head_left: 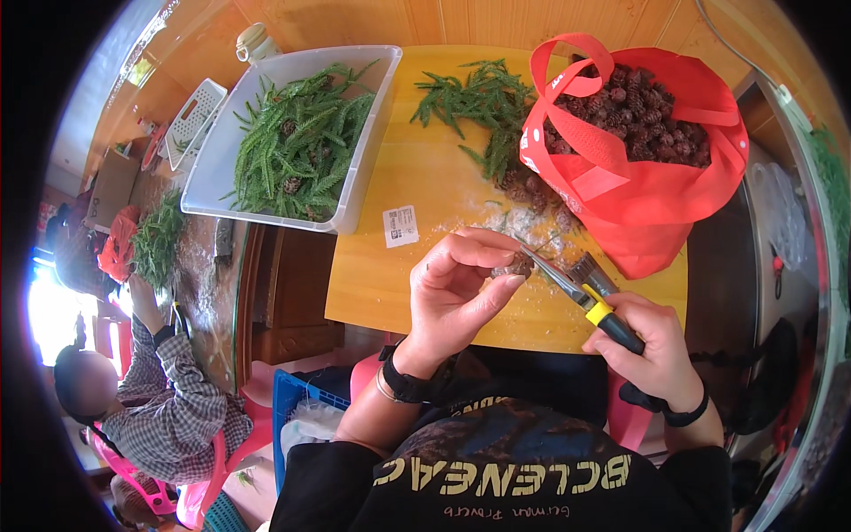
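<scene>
Over the near part of the yellow table (390,297), my left hand (452,288) pinches a small brown pine cone (519,265) between thumb and fingers. My right hand (650,341) is wrapped round long-nose pliers (598,312) with yellow and black handles. The jaws of the pliers reach up to the cone, beside my left fingertips; whether they grip a wire there is too small to tell. A bundle of thin grey wires (592,273) lies just beyond the pliers. Several loose pine cones (536,191) lie farther back, against the red bag (638,213).
Pine cones fill the red bag at the right. A clear plastic bin (377,133) with green artificial sprigs (301,146) stands at the left; more sprigs (479,102) lie at the back. A white label (401,227) and pale crumbs are on the table. A seated person (177,408) works at the far left.
</scene>
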`<state>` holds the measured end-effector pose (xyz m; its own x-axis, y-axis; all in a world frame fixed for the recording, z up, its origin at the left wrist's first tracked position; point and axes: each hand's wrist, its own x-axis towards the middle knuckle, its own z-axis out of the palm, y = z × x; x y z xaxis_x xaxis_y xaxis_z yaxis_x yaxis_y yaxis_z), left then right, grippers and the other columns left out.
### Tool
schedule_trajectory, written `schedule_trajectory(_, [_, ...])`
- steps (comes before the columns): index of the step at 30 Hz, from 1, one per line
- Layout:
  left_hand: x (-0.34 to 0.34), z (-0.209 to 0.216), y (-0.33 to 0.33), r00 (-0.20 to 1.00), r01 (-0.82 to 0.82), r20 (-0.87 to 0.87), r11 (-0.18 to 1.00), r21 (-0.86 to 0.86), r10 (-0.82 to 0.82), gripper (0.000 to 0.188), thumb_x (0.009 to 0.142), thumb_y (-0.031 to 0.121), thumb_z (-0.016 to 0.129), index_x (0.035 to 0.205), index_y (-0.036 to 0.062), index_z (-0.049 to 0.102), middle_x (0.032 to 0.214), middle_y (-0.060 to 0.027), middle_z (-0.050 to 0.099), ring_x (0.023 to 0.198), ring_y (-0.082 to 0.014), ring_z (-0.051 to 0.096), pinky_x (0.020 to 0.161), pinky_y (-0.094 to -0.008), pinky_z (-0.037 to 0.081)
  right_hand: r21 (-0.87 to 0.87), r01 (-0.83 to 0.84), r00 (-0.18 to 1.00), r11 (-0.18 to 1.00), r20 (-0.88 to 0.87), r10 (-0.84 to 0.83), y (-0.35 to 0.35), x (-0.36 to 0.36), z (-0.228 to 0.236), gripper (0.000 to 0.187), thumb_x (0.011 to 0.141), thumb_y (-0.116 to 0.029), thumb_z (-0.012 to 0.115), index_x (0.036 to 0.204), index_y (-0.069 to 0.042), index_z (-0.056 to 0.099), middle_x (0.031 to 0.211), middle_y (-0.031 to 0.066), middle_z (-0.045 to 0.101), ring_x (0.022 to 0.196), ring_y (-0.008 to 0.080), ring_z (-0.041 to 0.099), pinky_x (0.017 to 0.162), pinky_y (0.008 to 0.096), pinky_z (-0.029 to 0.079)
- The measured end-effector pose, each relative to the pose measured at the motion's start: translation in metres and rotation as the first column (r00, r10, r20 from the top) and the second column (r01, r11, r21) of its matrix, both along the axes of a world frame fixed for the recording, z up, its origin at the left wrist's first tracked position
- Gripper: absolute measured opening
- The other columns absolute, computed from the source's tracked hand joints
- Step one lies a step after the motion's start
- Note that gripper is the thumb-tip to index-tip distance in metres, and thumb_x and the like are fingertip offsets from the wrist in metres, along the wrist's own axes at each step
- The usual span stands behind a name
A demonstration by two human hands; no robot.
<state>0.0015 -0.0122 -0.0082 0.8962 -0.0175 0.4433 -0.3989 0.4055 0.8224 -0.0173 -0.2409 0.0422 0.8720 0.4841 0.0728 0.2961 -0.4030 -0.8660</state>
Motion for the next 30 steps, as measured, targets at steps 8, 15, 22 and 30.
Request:
schedule_trajectory(8, [-0.003,-0.002,-0.004,0.998,-0.021,-0.059,0.999,-0.041,0.019,0.018,0.078,-0.006,0.063,0.089,0.0004,0.051,0.100,-0.0155,0.057,0.090,-0.0196,0.060,0.078,-0.0318,0.051,-0.139,0.128,0.939,0.982,0.335,-0.075,0.012,-0.004,-0.004,0.018,0.068,-0.003,0.065,0.063,0.001,0.048,0.058,0.0135,0.050,0.066,0.0350,0.056,0.075,0.0402,0.049])
schedule_trajectory(15, [-0.003,0.000,-0.006,0.994,-0.035,-0.103,0.999,-0.004,0.035,0.013,0.078,-0.007,0.062,0.086,-0.0011,0.054,0.097,-0.0147,0.058,0.081,-0.0195,0.062,0.075,-0.0322,0.052,-0.221,0.139,0.916,0.965,0.399,-0.040,0.009,-0.005,-0.005,0.018,0.068,-0.003,0.066,0.067,0.002,0.049,0.062,0.0162,0.052,0.075,0.0382,0.058,0.070,0.0414,0.048])
schedule_trajectory(22, [-0.003,-0.002,-0.005,0.979,0.076,-0.181,0.990,-0.121,-0.097,0.014,0.079,-0.002,0.063,0.088,-0.0003,0.053,0.096,-0.0138,0.057,0.077,-0.0199,0.062,0.067,-0.0285,0.051,-0.235,0.074,0.949,0.969,0.314,0.004,0.002,0.000,-0.002,0.013,0.069,-0.005,0.065,0.071,0.002,0.053,0.066,0.0153,0.055,0.077,0.0367,0.058,0.075,0.0415,0.047])
schedule_trajectory(30, [-0.004,0.005,-0.001,0.913,0.245,-0.259,0.932,-0.266,-0.314,0.015,0.081,0.004,0.063,0.090,0.0017,0.052,0.096,-0.0132,0.056,0.072,-0.0164,0.059,0.059,-0.0249,0.047,-0.090,-0.190,0.982,0.978,-0.005,0.190,-0.015,0.013,0.001,0.017,0.072,-0.011,0.059,0.084,0.000,0.064,0.065,0.0091,0.060,0.074,0.0274,0.060,0.096,0.0416,0.039])
